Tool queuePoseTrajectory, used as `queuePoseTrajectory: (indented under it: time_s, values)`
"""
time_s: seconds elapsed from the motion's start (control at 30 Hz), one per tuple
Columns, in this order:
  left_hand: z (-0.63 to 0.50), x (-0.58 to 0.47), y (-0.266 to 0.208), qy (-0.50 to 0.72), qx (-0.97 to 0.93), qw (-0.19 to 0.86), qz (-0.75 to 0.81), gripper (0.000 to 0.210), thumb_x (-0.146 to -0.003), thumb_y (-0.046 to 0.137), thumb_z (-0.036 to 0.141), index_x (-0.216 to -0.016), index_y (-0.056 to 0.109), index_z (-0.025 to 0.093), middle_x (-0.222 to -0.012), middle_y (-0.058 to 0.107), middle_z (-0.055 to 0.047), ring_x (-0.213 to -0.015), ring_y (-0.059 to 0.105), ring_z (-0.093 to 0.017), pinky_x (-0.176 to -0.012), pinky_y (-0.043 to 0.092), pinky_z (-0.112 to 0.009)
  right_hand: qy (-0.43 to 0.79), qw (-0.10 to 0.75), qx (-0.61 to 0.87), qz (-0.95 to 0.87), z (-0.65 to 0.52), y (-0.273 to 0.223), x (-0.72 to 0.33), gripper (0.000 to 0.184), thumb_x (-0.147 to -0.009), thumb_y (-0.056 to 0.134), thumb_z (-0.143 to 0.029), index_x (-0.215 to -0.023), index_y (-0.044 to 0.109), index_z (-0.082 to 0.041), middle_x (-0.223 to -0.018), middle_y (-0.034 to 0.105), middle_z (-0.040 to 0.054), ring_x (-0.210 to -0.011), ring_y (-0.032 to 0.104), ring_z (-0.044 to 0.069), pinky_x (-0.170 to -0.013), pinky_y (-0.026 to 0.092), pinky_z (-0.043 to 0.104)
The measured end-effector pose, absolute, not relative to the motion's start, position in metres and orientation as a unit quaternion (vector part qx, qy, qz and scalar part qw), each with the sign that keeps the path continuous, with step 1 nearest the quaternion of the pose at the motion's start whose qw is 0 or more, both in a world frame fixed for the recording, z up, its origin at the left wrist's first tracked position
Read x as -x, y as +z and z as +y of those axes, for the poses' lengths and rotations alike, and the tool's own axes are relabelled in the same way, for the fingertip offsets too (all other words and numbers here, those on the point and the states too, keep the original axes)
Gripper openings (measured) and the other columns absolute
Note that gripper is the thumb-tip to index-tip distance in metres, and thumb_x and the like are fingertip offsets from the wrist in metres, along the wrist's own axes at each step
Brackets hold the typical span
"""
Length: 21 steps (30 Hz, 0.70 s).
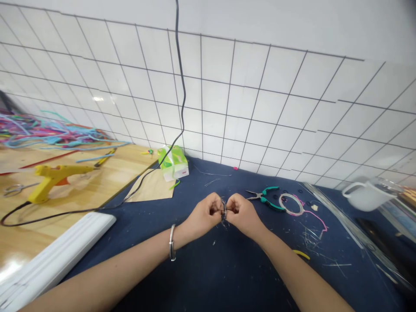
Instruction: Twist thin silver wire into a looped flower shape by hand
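Observation:
My left hand [208, 213] and my right hand [242, 214] meet over the dark blue mat, fingertips pinched close together. Between them is a small tangle of thin silvery wire [224, 212], gripped from both sides; its exact shape is too small to make out. A silver bangle [172, 242] circles my left wrist. Just right of my right hand lie pliers with teal handles [264, 197], their jaws apart and pointing left. Beyond them rests a ring-shaped coil of clear cord [291, 204] with a pink strand [316, 215].
Wire scraps [312, 238] litter the mat's right side. A white mug [368, 196] stands farther right. At the back are a green tissue box [173, 162] and brown paper [151, 186]. A yellow glue gun [53, 177] and colourful pipe cleaners [55, 132] lie left, with a black cable [183, 99] running down.

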State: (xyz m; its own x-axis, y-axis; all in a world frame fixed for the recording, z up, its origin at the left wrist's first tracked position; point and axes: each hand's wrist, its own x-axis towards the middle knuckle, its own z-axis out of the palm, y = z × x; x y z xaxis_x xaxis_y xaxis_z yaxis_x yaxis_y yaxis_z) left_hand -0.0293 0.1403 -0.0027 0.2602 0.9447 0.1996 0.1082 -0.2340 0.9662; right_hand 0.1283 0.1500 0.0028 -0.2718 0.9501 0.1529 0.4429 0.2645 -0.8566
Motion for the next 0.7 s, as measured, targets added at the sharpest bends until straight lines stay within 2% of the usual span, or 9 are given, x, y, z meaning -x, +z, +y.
queuePoseTrajectory:
  time_s: [0.1,0.23,0.37,0.53,0.7]
  values:
    - [0.141,0.029,-0.003,0.467,-0.520,0.636,0.326,0.017,-0.068,0.049,0.005,-0.073,0.040,0.018,-0.074,0.051,0.003,-0.053,0.045,-0.006,-0.049,0.037,-0.019,0.404,0.361,0.470,-0.697,0.152,0.004,-0.129,0.008,-0.066,0.053,-0.014,-0.069,0.048,-0.019,-0.058,0.048,-0.0063,-0.050,0.045,0.008,-0.047,0.035,0.019]
    - [0.142,0.031,-0.005,0.479,-0.420,0.727,0.256,0.018,-0.071,0.054,0.008,-0.075,0.040,0.017,-0.072,0.050,0.004,-0.045,0.040,-0.003,-0.046,0.036,-0.019,0.426,0.391,0.458,-0.676,0.152,0.006,-0.128,0.008,-0.070,0.057,-0.020,-0.070,0.048,-0.019,-0.057,0.049,-0.0065,-0.049,0.047,0.008,-0.047,0.038,0.019]
    - [0.146,0.034,-0.007,0.465,-0.449,0.722,0.245,0.017,-0.074,0.060,0.014,-0.075,0.043,0.016,-0.067,0.053,0.003,-0.045,0.043,-0.004,-0.049,0.038,-0.020,0.461,0.400,0.454,-0.649,0.152,0.007,-0.128,0.012,-0.067,0.060,-0.018,-0.070,0.049,-0.019,-0.056,0.050,-0.0066,-0.048,0.050,0.008,-0.045,0.041,0.020]
    - [0.150,0.035,-0.009,0.472,-0.508,0.669,0.267,0.025,-0.069,0.068,0.014,-0.077,0.045,0.015,-0.076,0.059,-0.001,-0.063,0.055,-0.009,-0.060,0.041,-0.022,0.556,0.390,0.431,-0.594,0.154,0.012,-0.133,0.013,-0.065,0.062,-0.016,-0.072,0.051,-0.017,-0.057,0.056,-0.0046,-0.052,0.058,0.011,-0.052,0.049,0.025]
    - [0.149,0.035,-0.008,0.484,-0.534,0.626,0.297,0.022,-0.073,0.066,0.019,-0.076,0.044,0.015,-0.074,0.059,0.000,-0.068,0.056,-0.010,-0.066,0.043,-0.024,0.588,0.390,0.417,-0.574,0.155,0.020,-0.139,0.014,-0.065,0.065,-0.018,-0.074,0.055,-0.014,-0.062,0.062,-0.0006,-0.060,0.063,0.014,-0.058,0.050,0.026]
